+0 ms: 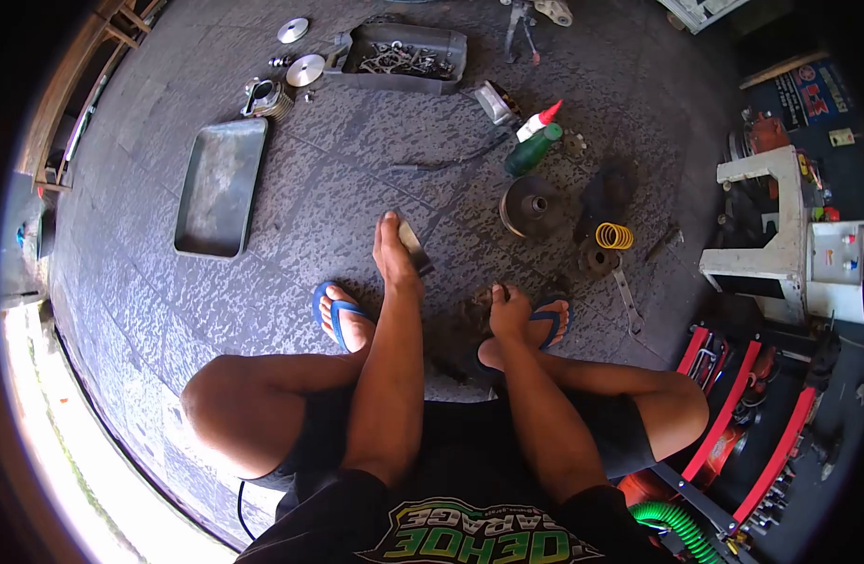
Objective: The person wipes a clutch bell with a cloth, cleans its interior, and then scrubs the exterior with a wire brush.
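Observation:
My left hand (392, 254) is wrapped round a shiny metal piece with a dark lower end (414, 247), held just above the floor between my feet. Most of that piece is hidden behind the fingers. My right hand (511, 312) is closed, knuckles up, in front of my right foot. Beside its fingers is a dark, greasy-looking patch or part (476, 315) that I cannot make out. Ahead of the right hand, a round metal pulley-like part with a central hub (533, 209) rests on the floor. To its right stands a yellow coil spring (614, 236) near a dark ring-shaped part (597, 260).
A wrench (628, 299) lies to the right. Beyond are a green bottle (534, 150) and a white bottle with red cap (537, 123). An oblong tray (222, 190) lies left; a bin of small parts (451, 86) stands ahead. A red-edged tool rack (723, 409) is close on the right.

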{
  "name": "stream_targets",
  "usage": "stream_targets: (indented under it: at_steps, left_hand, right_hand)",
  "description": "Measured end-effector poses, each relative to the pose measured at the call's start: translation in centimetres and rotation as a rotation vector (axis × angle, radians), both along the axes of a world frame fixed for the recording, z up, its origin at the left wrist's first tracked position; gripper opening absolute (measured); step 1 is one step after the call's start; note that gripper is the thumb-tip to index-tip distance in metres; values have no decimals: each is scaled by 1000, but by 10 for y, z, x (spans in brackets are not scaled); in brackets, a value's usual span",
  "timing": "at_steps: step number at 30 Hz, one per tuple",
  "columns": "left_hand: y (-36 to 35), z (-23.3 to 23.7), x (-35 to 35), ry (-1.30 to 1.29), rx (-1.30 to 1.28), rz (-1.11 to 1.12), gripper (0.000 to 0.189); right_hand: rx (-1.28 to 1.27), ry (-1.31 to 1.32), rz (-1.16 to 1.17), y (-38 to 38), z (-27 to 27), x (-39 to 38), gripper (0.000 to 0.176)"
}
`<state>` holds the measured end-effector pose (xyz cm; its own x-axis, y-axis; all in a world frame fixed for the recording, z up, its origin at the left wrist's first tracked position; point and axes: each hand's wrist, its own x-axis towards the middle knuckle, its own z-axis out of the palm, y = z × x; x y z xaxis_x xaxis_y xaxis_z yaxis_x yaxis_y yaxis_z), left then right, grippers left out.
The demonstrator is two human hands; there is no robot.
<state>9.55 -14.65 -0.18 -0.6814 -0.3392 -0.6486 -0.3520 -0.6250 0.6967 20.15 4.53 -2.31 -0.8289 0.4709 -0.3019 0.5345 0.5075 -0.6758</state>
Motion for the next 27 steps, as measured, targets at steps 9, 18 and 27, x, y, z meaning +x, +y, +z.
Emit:
stream_targets:
  at_steps: [9, 18, 27]
  left_hand:
    - [-49, 133, -34, 518, -65, 388, 43]
    - [-61, 167, -26, 608, 127, 423, 32]
    - [-51, 167, -31, 570, 205, 435, 38]
  right_hand:
    - [166, -168, 40, 6, -25, 8, 28]
    - [7, -51, 273, -3, -26, 15, 72]
    - [26, -70, 204, 1, -23, 28, 74]
